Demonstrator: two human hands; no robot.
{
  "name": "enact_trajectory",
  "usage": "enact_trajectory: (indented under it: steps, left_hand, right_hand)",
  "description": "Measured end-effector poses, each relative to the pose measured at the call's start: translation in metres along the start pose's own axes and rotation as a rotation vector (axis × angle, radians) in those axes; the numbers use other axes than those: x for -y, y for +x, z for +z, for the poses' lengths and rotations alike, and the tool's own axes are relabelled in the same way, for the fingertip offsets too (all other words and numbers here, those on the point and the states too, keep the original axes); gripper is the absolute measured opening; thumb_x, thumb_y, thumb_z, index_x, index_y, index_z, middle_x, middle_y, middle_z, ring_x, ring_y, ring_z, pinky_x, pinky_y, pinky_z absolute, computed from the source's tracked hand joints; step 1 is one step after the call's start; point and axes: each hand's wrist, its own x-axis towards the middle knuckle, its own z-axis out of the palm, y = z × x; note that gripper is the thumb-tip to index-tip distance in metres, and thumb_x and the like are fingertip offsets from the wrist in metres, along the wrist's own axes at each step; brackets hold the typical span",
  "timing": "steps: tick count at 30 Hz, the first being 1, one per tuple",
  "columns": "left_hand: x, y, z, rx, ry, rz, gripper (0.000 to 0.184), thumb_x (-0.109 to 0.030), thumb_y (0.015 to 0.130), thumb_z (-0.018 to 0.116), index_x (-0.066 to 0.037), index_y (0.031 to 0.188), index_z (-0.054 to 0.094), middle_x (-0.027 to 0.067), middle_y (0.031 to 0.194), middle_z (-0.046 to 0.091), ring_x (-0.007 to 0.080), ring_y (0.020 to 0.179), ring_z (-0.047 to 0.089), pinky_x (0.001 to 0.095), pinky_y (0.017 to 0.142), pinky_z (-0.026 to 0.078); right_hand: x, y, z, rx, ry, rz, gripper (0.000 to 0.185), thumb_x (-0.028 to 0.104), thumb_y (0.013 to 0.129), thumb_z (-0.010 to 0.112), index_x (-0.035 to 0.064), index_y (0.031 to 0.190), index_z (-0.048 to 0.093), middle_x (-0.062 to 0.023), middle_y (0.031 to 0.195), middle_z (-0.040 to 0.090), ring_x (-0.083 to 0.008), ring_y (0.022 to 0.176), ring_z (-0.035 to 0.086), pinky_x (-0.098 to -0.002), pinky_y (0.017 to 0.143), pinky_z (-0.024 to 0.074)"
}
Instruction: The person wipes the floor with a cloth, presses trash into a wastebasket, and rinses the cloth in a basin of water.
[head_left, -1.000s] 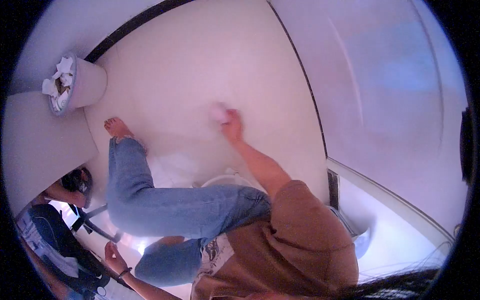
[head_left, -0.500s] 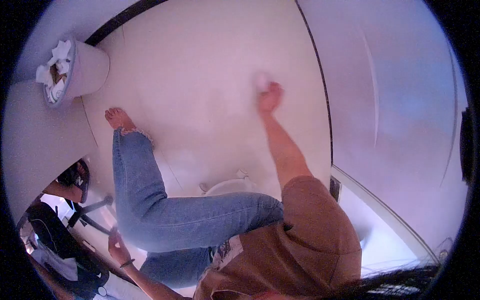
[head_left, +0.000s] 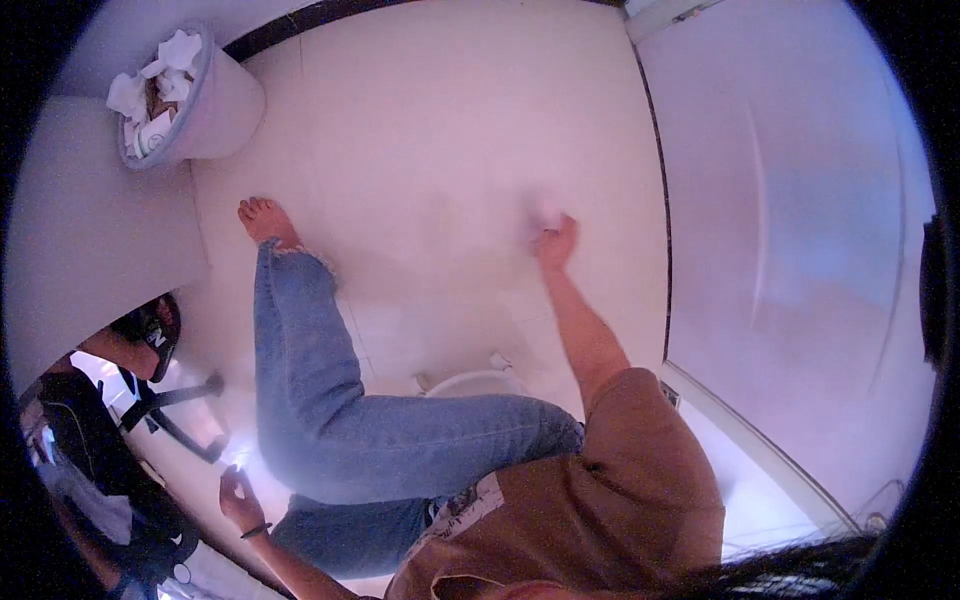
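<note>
My right hand [head_left: 557,242] reaches out low over the pale tiled floor [head_left: 450,110]. Its fingers are closed on a small pinkish-white wad [head_left: 550,212], blurred by motion, so its material is unclear. A soft shadow lies beside the wad. At the lower left, beside my bent knee, my left hand [head_left: 240,502] wears a dark band at the wrist. Its fingers are curled, with a small pale patch showing among them; I cannot make out what that is.
A bin [head_left: 228,105] full of crumpled paper stands at the upper left beside a pale panel [head_left: 110,220]. My bare foot [head_left: 268,220] rests on the floor. Behind my jeans a white curved seat [head_left: 475,384] shows. Another person's shoe [head_left: 158,338] and a dark chair leg [head_left: 180,395] are at left.
My right hand, with the pale wad, has come back toward my body. The whole view has turned slightly, shifting the bin and my foot up and right. My left hand stays beside the knee.
</note>
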Motion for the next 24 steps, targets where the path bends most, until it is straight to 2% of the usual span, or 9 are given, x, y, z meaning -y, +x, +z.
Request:
enact_trajectory:
  steps: [2,5,9,10,12,15,19,22,24]
  left_hand:
    - [0.003,-0.002,0.002,0.007,0.072,0.014,0.02,-0.015,0.091,0.059,0.001,0.101,0.067,0.0139,0.1,0.069,0.0252,0.091,0.066,0.0364,0.081,0.05]
    - [-0.024,0.003,0.003,0.043,0.068,-0.062,0.019,-0.013,0.09,0.059,0.001,0.099,0.067,0.0154,0.102,0.069,0.0281,0.094,0.066,0.0389,0.085,0.05]
    - [-0.007,0.003,0.0,0.08,0.055,-0.036,0.013,-0.009,0.09,0.059,0.001,0.095,0.066,0.0128,0.102,0.068,0.0239,0.094,0.064,0.0347,0.086,0.049]
    - [-0.006,0.002,0.001,0.096,0.053,-0.025,0.012,-0.008,0.09,0.059,0.001,0.095,0.065,0.0119,0.103,0.067,0.0221,0.094,0.063,0.033,0.085,0.049]
    - [0.0,-0.002,0.0,0.076,0.073,-0.015,0.011,-0.008,0.091,0.058,0.001,0.093,0.064,0.0125,0.105,0.067,0.0222,0.095,0.063,0.033,0.086,0.048]
    - [-0.011,-0.001,-0.012,0.045,0.036,-0.089,0.01,-0.006,0.087,0.061,0.002,0.086,0.066,0.0152,0.1,0.068,0.0284,0.093,0.065,0.0383,0.084,0.05]
    - [-0.007,-0.012,-0.024,-0.014,0.023,-0.052,0.011,-0.007,0.087,0.06,0.003,0.086,0.066,0.0158,0.1,0.068,0.0294,0.092,0.065,0.0379,0.084,0.05]
    - [0.003,-0.016,-0.028,-0.025,0.06,-0.067,0.012,-0.007,0.088,0.06,0.003,0.088,0.065,0.0158,0.099,0.068,0.0287,0.09,0.065,0.0371,0.082,0.05]
    - [0.007,-0.021,-0.03,-0.013,0.101,-0.109,0.012,-0.007,0.089,0.06,0.003,0.09,0.065,0.0156,0.098,0.068,0.0282,0.09,0.064,0.0371,0.081,0.05]
  right_hand:
    - [0.044,0.047,-0.039,-0.338,-1.001,-0.262,0.039,0.025,0.084,0.058,0.0005,0.115,0.058,-0.0154,0.098,0.063,-0.0319,0.092,0.058,-0.0472,0.083,0.0465]
    - [0.06,0.105,-0.042,-0.7,-1.581,-0.416,0.05,0.035,0.084,0.063,-0.0028,0.116,0.061,-0.0205,0.091,0.068,-0.0359,0.088,0.06,-0.0488,0.081,0.0466]
    - [0.023,0.112,0.094,-0.432,-1.551,-0.857,0.045,0.03,0.076,0.067,0.0005,0.11,0.063,-0.0179,0.101,0.065,-0.0363,0.1,0.056,-0.0473,0.091,0.0404]
    - [0.011,0.092,0.143,-0.259,-1.486,-0.946,0.037,0.018,0.073,0.066,0.0022,0.106,0.062,-0.0158,0.105,0.061,-0.0353,0.102,0.053,-0.0456,0.095,0.0379]
    - [-0.023,0.042,0.217,0.067,-1.495,-0.813,0.04,0.007,0.069,0.063,0.0025,0.108,0.06,-0.0156,0.113,0.057,-0.0343,0.108,0.05,-0.0482,0.097,0.0377]
    - [-0.073,-0.055,0.247,0.605,-1.614,-0.842,0.047,0.012,0.073,0.068,0.0221,0.119,0.063,-0.0132,0.123,0.055,-0.0351,0.116,0.048,-0.0497,0.101,0.0382]
    - [-0.112,-0.152,0.187,1.182,-1.606,-0.834,0.052,0.004,0.068,0.065,0.0202,0.117,0.063,-0.0097,0.122,0.055,-0.0308,0.115,0.049,-0.0447,0.098,0.0424]
    - [-0.094,-0.172,0.17,1.18,-1.492,-0.668,0.05,0.0,0.067,0.062,0.0175,0.114,0.064,-0.0092,0.119,0.056,-0.0296,0.114,0.05,-0.0426,0.098,0.043]
    - [-0.07,-0.146,0.148,0.824,-1.315,-0.835,0.047,-0.006,0.066,0.058,0.0098,0.11,0.062,-0.0104,0.112,0.058,-0.0283,0.109,0.052,-0.0401,0.095,0.044]
